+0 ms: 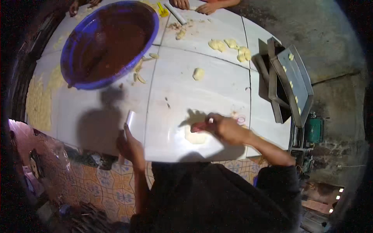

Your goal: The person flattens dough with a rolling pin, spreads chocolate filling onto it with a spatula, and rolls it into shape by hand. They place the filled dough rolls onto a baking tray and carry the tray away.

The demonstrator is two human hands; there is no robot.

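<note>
My left hand (131,144) grips a white cylindrical rod (130,118) upright at the table's near edge, left of centre. My right hand (226,129) is closed over a flattened pale dough round (196,139), holding a reddish-brown object (199,127) too unclear to name, with a small white bit between the fingers. A lump of dough (198,74) sits farther up the tiled table (175,97). Several more lumps (244,54) lie at the upper right.
A large purple basin (151,33) of brown mixture fills the upper left. Stacked metal trays (301,83) holding dough pieces stand on the right. Other people's hands (206,8) are at the far edge, near another white rod (175,13). A green cylinder (315,130) stands beyond the table's right edge.
</note>
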